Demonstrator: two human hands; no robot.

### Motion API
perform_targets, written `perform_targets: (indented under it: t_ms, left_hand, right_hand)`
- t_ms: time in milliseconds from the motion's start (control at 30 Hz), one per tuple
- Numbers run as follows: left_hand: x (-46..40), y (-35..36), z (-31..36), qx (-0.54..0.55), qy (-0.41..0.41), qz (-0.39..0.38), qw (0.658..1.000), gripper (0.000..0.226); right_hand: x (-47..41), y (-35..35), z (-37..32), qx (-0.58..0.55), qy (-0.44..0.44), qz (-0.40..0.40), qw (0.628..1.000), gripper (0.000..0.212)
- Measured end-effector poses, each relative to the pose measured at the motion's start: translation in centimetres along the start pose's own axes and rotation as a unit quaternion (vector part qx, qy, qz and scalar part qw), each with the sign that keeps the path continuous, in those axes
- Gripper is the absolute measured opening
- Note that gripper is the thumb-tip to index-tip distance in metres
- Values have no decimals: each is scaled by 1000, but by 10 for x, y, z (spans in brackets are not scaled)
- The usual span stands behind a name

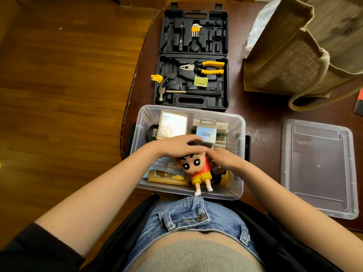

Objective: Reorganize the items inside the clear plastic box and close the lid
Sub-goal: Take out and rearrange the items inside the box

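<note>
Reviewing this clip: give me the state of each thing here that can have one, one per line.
clear plastic box: open, lid off, items inside
lid: lying flat on the table, right of the box
cartoon figure: lying in the box, feet over the near rim
left hand: gripping the figure's head
right hand: fingers touching the figure
black tool case: open flat
jute bag: standing, open

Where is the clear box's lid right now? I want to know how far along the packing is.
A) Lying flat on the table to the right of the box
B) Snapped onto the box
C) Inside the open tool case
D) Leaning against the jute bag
A: the lid lies flat on the table, apart from the open clear plastic box, while both hands handle the cartoon figure inside it.
</note>
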State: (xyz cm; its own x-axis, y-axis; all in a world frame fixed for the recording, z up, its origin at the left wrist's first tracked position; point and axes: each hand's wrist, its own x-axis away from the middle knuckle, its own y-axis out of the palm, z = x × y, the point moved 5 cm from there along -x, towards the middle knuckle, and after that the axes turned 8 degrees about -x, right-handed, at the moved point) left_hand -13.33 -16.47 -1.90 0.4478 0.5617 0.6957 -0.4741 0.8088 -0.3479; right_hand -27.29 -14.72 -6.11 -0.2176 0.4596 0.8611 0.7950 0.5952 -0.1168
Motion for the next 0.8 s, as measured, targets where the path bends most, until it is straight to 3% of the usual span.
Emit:
perform_targets:
  t_ms: [133, 233, 300, 400, 500, 600, 700, 800]
  left_hand:
    - [10, -10, -6, 51, -35, -12, 998, 52]
    - [20, -33, -21, 93, -44, 20, 995, 37]
    - [28, -46, -35, 119, -63, 43, 990, 27]
    - [38, -58, -58, 45, -106, 104, 988, 24]
    - [39, -56, -72, -31, -156, 134, 978, 20]
    - [35, -46, -78, -59, -210, 86, 972, 25]
    - [30, -39, -86, -26, -239, 68, 968, 25]
    - [27, -34, -88, 14, -256, 84, 963, 41]
  right_hand:
    - [0, 0, -4, 32, -74, 26, 996, 35]
    - [-1, -2, -6, -44, -106, 51, 992, 37]
    - [-1, -1, -3, -141, -77, 47, 986, 32]
    - [-4, 2, 0, -229, -26, 54, 972, 29]
    - [-9, 5, 1, -234, -11, 57, 970, 25]
    - [-11, 7, 4, -220, 10, 69, 973, 19]
    - [-13, 8, 5, -210, 11, 74, 975, 20]
    - [-15, 8, 6, -224, 2, 67, 972, 20]
